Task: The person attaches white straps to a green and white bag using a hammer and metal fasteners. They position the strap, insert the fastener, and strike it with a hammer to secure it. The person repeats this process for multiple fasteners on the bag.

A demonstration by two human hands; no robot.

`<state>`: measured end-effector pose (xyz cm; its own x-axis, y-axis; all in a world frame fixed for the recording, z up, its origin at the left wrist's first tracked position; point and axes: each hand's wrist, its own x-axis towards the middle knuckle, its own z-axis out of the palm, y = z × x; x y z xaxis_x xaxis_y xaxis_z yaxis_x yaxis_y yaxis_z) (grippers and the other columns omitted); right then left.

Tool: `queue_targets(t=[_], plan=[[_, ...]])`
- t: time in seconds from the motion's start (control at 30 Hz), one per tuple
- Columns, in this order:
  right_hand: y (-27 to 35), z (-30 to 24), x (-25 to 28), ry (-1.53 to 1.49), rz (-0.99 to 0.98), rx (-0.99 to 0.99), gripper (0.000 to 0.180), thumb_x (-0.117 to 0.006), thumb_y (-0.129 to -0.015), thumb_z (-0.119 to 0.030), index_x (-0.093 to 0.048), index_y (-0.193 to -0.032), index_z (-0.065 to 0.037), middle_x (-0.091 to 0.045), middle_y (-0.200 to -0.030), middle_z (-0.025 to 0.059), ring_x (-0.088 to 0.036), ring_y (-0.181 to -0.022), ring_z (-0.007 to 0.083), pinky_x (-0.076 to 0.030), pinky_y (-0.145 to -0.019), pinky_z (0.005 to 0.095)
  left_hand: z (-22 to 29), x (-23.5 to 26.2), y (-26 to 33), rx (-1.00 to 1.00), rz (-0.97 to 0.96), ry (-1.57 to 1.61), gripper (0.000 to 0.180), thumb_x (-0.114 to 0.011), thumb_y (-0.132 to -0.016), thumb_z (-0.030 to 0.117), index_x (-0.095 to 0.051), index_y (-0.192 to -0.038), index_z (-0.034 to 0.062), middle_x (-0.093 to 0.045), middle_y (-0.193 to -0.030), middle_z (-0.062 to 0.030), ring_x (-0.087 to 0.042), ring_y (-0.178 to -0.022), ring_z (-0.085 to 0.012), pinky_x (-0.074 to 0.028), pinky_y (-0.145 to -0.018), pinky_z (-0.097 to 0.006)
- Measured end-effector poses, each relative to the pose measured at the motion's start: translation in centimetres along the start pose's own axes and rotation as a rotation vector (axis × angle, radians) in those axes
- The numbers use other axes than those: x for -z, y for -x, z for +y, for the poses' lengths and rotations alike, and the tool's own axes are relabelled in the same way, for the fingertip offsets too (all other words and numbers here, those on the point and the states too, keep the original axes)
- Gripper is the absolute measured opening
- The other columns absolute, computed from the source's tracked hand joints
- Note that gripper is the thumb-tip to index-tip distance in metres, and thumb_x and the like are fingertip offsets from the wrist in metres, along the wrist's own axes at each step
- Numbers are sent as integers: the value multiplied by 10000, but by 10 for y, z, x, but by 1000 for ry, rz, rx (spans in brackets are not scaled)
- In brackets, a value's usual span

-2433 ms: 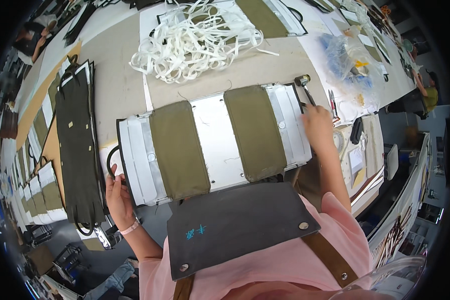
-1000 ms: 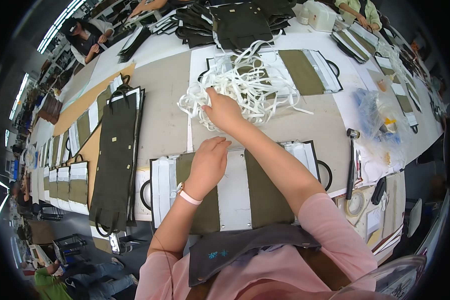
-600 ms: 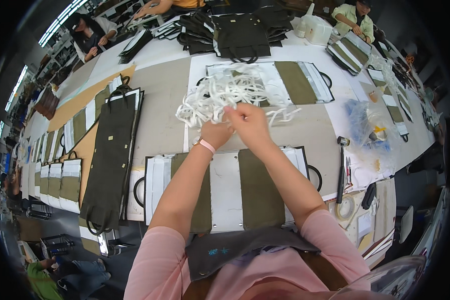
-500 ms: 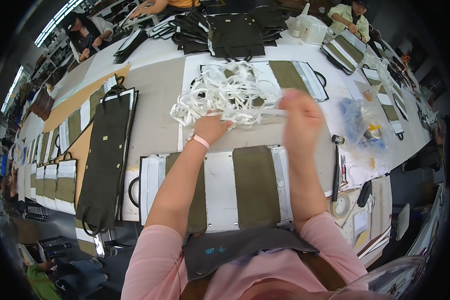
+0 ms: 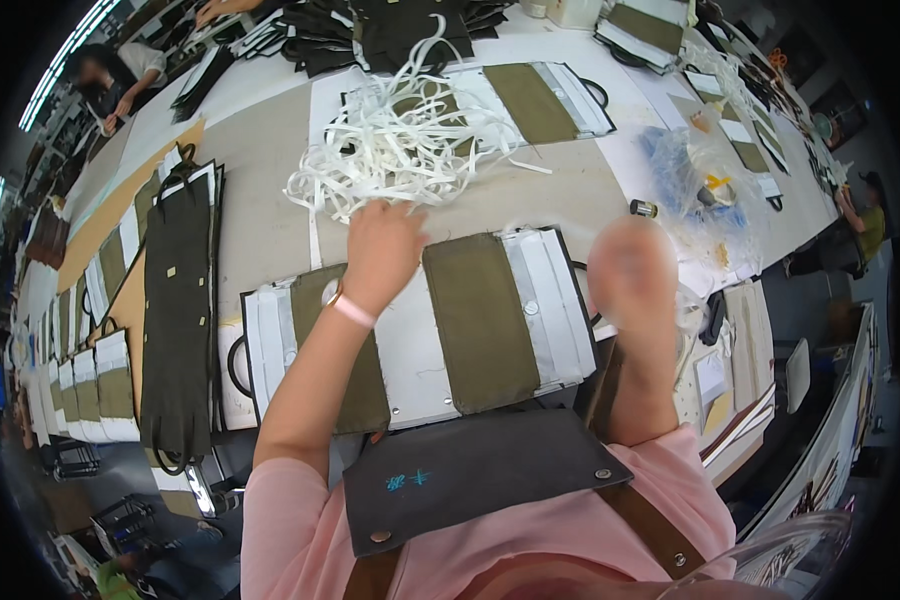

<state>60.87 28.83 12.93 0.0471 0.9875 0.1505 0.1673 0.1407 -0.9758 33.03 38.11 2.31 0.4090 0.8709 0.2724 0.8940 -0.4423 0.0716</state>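
The flat bag (image 5: 485,325) lies spread open on the table (image 5: 260,165), right in front of the worker and slightly askew, its near edge by the apron (image 5: 480,490). The left hand (image 5: 380,255) reaches across it, fingers loosely bent at the near edge of the heap of white ribbon (image 5: 390,150); its back is uppermost, so I can't tell whether it pinches a strand. The right hand (image 5: 632,270) is a blur beside the bag's right edge, just below the head of the hammer (image 5: 643,208); how far it is closed, or on what, I can't tell. To my mind, the left forearm should stay light above the bag, any strand wants easing out rather than tugging, and the ribbon is best kept clear of the hammer.
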Motion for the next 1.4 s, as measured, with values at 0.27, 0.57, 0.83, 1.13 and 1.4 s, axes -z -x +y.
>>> queue_targets(t=[0.27,0.57,0.83,1.13,1.4], plan=[[13,35,-76,-201,-742,-173,262,-547,-997,-62,-456,-1243,-44,-543,-752,1,-479,-687,73,-420,-660,250,33,50,71,418,-293,1913,340,-710,-959,258,-613,-1218,60,-612,-949,8,-486,-733,-50,-413,-647,-209],[-28,55,-14,-56,-850,-324,126,-626,-993,-142,-662,-1022,-25,-601,-787,-52,-462,-687,19,-379,-602,204,-56,77,138,589,161,1815,85,-631,-990,107,-588,-1058,83,-651,-907,-28,-525,-705,-54,-451,-673,-199],[-31,61,-13,120,-765,-335,178,-656,-973,-180,-709,-978,-10,-625,-770,-23,-495,-641,57,-411,-578,224,-81,75,176,733,504,1668,146,-618,-1001,79,-624,-1128,8,-646,-961,-40,-591,-792,-76,-522,-755,-224],[-16,76,-19,-57,-524,-346,171,-634,-988,-175,-678,-923,-24,-568,-660,-26,-463,-574,44,-385,-542,213,-56,54,201,856,306,1206,253,-678,-947,55,-656,-1188,-21,-624,-963,-11,-602,-851,-82,-535,-810,-238],[-8,81,-8,-276,-558,-327,130,-613,-1000,-172,-579,-928,-69,-560,-670,-10,-482,-587,55,-385,-561,220,-53,44,222,998,419,1388,108,-666,-977,113,-645,-1037,25,-594,-863,11,-548,-704,-58,-485,-665,-192]])
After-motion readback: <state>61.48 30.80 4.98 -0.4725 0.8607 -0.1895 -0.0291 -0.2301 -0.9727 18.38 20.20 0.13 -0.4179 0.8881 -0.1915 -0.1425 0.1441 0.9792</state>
